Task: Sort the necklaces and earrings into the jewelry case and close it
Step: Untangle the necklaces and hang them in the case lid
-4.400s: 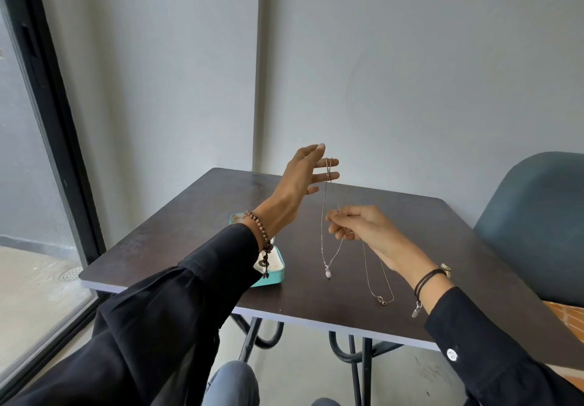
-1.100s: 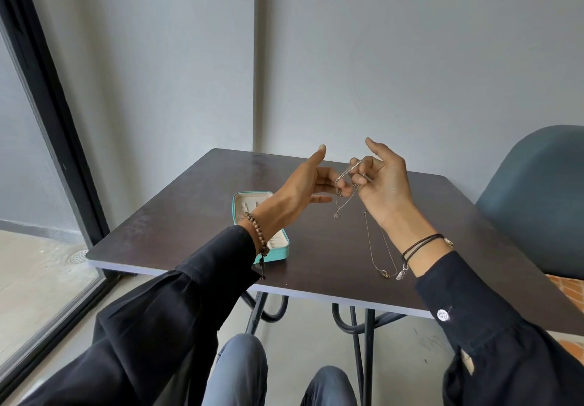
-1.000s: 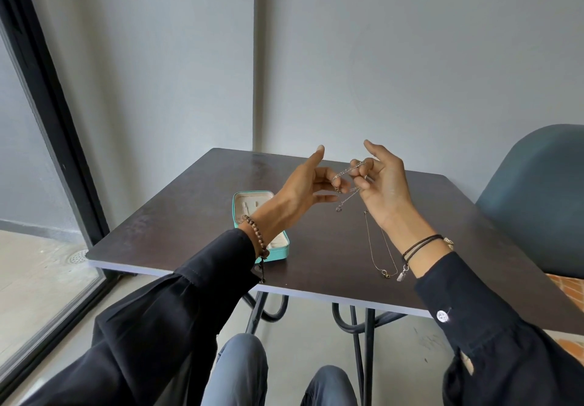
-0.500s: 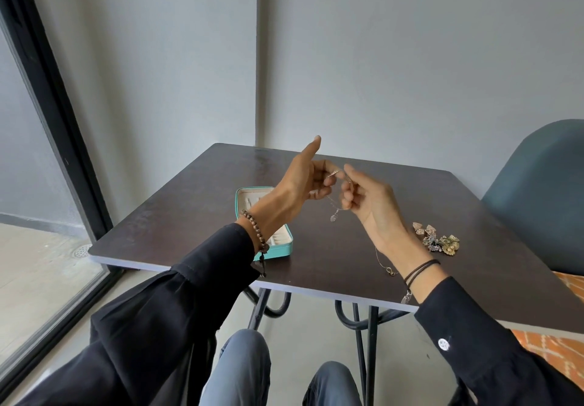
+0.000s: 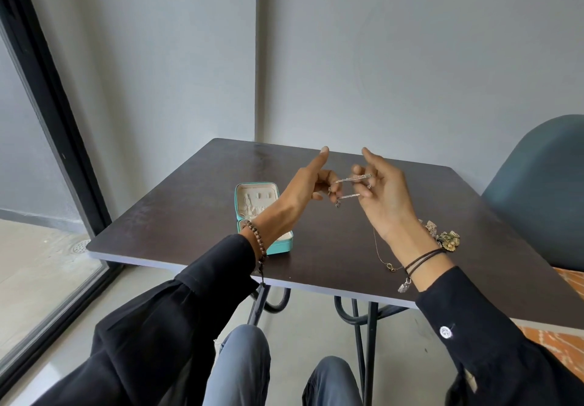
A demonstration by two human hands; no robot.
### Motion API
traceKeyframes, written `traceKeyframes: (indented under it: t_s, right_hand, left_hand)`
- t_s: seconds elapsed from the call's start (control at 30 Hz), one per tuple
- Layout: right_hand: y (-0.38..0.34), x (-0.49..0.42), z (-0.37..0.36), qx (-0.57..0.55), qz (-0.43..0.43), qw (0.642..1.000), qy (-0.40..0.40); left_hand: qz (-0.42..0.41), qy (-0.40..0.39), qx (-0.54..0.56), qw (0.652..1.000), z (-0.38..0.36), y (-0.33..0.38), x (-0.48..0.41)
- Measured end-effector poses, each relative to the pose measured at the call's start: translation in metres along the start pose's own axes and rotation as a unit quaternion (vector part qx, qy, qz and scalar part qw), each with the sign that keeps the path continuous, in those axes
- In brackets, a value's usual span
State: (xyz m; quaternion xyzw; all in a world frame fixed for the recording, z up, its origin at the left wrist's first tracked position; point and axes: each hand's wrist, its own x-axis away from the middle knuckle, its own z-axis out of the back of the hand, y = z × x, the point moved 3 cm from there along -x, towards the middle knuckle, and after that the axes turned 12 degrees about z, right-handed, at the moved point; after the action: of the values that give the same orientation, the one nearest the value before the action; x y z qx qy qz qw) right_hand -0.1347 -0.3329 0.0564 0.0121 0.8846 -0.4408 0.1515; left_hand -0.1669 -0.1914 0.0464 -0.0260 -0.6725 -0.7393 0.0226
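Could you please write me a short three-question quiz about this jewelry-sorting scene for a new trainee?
1. True or false: the teal jewelry case is closed.
2. Multiple choice: the silver necklace is A) lying in the case, B) stretched between the left hand and right hand, C) hanging off the table edge.
3. Short answer: what lies on the table just beyond the right wrist?

Key
1. False; its lid is open and the cream lining shows.
2. B
3. A small pile of earrings; a thin gold necklace also lies on the table by that wrist.
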Motion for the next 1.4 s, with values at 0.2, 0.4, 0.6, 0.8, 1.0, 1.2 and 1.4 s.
traceKeyframes:
  t_s: [0.2,0.4,0.6,0.8,1.0,1.2,1.4]
  right_hand:
    - [0.004,0.01,0.007,0.165,0.009,0.986,-0.021]
    - [0.006,0.014,0.003,0.211,0.03,0.974,-0.076]
    - [0.003,0.015,0.003,0.211,0.017,0.969,-0.13]
    - [0.001,0.015,0.001,0.28,0.015,0.94,-0.195]
    - [0.002,0.018,-0.003,0.299,0.03,0.923,-0.239]
    - [0.007,0.014,-0.005,0.237,0.015,0.947,-0.218]
    - [0.014,0.009,-0.019,0.164,0.001,0.967,-0.194]
  left_hand:
    - [0.007,-0.039,0.171,0.984,0.007,0.004,0.002]
    - [0.028,-0.042,0.175,0.983,0.007,0.017,0.006]
    - [0.03,-0.025,0.103,0.994,0.012,0.018,0.008]
    - [0.03,-0.003,0.067,0.997,0.013,0.012,0.009]
    - [0.027,0.009,0.067,0.997,0.013,0.012,0.011]
    - [0.024,0.03,0.018,0.999,0.026,0.0,0.01]
    - [0.021,0.018,-0.01,1.0,0.034,-0.01,0.016]
